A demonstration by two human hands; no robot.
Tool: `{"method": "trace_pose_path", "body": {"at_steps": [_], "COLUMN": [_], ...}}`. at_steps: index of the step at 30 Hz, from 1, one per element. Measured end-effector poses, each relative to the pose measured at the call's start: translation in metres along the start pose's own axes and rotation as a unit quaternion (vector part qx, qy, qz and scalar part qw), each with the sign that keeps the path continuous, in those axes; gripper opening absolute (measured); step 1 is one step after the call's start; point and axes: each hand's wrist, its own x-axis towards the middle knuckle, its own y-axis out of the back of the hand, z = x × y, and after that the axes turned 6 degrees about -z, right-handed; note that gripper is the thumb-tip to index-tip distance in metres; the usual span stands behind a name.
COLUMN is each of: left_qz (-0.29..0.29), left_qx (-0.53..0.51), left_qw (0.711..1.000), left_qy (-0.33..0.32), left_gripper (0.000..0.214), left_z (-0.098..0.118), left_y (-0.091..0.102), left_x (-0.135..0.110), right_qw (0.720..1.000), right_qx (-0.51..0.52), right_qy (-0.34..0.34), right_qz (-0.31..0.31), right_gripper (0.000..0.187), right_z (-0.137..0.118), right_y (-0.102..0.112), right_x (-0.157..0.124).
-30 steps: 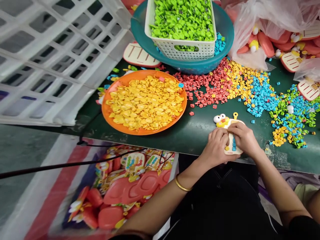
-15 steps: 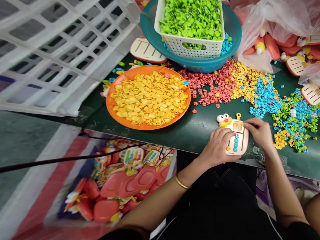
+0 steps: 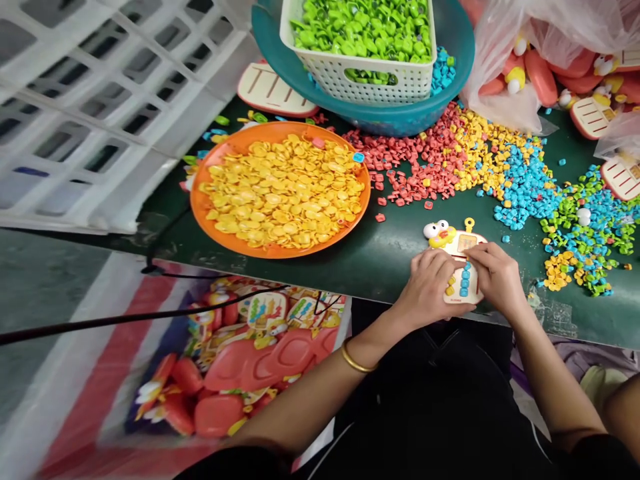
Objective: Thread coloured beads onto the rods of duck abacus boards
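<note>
Dark green tabletop (image 3: pixel 400 267), strewn with small red, yellow, blue and green plastic pieces, spreads before a seated worker, an orange dish (image 3: pixel 202 207) of yellow pieces at the left and a white perforated basket (image 3: pixel 327 79) resting in a teal basin (image 3: pixel 273 50) beyond. At the table's near edge, the left hand (image 3: pixel 424 287) grips the lower left side of a duck-faced toy board (image 3: pixel 457 285), while the right hand (image 3: pixel 500 277) pinches narrowly over its right side; whether a piece sits between those fingertips cannot be told. Blue tiles (image 3: pixel 465 280) line one slot. Likely light, stiff molded plastic, the board should feel smooth and somewhat slippery, best held by its rounded sides, clear of the bulging eyes (image 3: pixel 436 229) and thin yellow loop (image 3: pixel 469 225), seemingly its most fragile parts. Tiny red lettering (image 3: pixel 455 300) along the panel's bottom is too small to read; no brand is legible.
</note>
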Motion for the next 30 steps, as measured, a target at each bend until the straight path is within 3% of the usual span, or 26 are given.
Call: {"method": "trace_pose_path", "body": {"at_steps": [3, 6, 7, 11, 16, 22, 30], "left_qz": [0.011, 0.008, 0.008, -0.024, -0.104, -0.081, -0.06], "left_qx": [0.002, 0.011, 0.019, 0.075, 0.106, 0.095, 0.114], "left_qw": [1.0, 1.0, 1.0, 0.997, 0.988, 0.992, 0.991], "left_qy": [-0.005, -0.009, -0.008, -0.023, -0.038, -0.015, -0.016], "left_gripper": [0.063, 0.073, 0.079, 0.094, 0.081, 0.081, 0.078], "left_z": [0.0, 0.001, 0.002, 0.008, 0.012, 0.012, 0.015], "left_y": [-0.002, -0.002, -0.001, 0.009, 0.02, 0.016, 0.01], "left_x": [-0.001, 0.0, 0.001, 0.009, 0.018, 0.019, 0.018], "right_qw": [0.998, 0.988, 0.98, 0.962, 0.97, 0.996, 0.992], "right_qx": [0.051, -0.069, -0.125, -0.25, -0.233, -0.035, -0.119], "right_qy": [-0.012, -0.049, -0.066, -0.081, -0.042, -0.075, -0.008], "right_qz": [0.02, 0.127, 0.138, 0.071, 0.047, 0.024, 0.039], "right_gripper": [0.021, 0.016, 0.014, 0.012, 0.009, 0.009, 0.023], "right_z": [0.01, 0.031, 0.038, 0.052, 0.036, 0.005, 0.012], "right_y": [0.014, 0.037, 0.043, 0.053, 0.054, 0.046, 0.007], "right_x": [0.032, 0.074, 0.087, 0.114, 0.083, 0.028, 0.028]}}
